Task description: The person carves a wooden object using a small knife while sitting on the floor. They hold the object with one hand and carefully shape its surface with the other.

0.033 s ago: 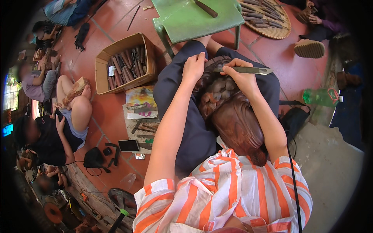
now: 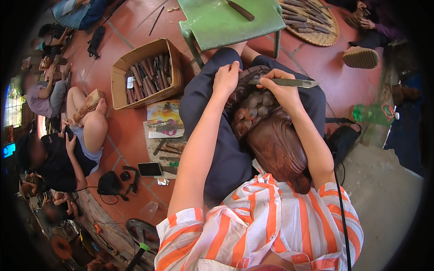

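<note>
floor: red tiles [image 2: 126,135] | furn: green plastic stool [image 2: 226,22] | light: bright daylight
</note>
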Motion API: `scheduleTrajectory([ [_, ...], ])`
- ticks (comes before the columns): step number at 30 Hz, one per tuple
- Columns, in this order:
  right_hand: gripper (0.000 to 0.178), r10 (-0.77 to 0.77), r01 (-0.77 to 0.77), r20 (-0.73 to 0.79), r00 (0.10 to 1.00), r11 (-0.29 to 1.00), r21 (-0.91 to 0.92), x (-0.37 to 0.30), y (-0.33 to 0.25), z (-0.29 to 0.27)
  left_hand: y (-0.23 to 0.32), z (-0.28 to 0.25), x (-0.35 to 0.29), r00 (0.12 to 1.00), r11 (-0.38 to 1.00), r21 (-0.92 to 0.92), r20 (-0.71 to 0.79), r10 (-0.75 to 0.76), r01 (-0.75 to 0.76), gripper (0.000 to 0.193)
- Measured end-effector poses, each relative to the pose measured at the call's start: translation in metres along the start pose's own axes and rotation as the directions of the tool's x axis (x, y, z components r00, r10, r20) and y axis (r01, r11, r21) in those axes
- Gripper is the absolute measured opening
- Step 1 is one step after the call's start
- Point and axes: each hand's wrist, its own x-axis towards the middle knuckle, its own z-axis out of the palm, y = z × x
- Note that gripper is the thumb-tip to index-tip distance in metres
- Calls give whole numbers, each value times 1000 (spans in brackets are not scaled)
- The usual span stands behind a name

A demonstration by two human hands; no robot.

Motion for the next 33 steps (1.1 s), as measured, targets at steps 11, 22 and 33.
scheduleTrajectory([
  [11,14,4,-3,19,1000,999,-39,3,4,-2,-1,0,0,1000,1000,13,-3,14,-14,48],
  [22,14,-29,33,30,999,989,-144,-4,3,0,-4,0,0,1000,1000,16,12,5,-5,50],
  [33,14,-63,65,48,997,997,-39,1,1,6,1,0,1,999,999,-17,-9,40,-40,46],
])
